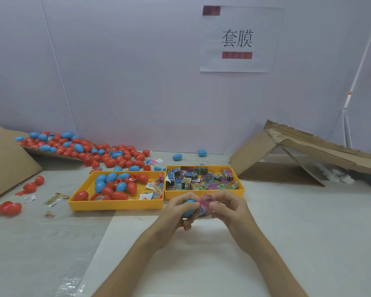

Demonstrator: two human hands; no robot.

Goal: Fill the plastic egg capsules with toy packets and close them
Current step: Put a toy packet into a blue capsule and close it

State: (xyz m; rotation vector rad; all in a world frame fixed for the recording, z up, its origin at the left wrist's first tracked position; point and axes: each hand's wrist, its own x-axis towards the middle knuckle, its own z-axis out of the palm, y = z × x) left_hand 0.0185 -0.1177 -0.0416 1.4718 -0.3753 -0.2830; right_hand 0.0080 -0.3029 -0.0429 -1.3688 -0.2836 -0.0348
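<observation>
Your bench (313, 232) is a pale, whitish surface backed by a plain lilac-white wall (120, 78), on which one paper sign (240, 65) hangs bearing two printed characters. One folded cardboard sheet (287, 151) stands tent-wise at the right rear; another cardboard piece (6, 159) lies at the left edge. Two yellow trays stand side by side, touching, just beyond your hands. The left tray (116, 205) holds red and blue capsules, five blue by my count, plus a few small packets. The right tray (203, 195) is packed with toy packets, too many to count. A heap of capsules (83, 148), mostly red and beyond counting, lies at the left rear. Two loose blue capsules (177, 156) sit near the wall. Your left hand (173, 213) has its fingers curled round one blue capsule (190, 207), held just before the trays. Your right hand (231, 209), fingers bent, pinches one pink packet (205, 199) against that capsule; whether the packet is partly inside cannot be told.
</observation>
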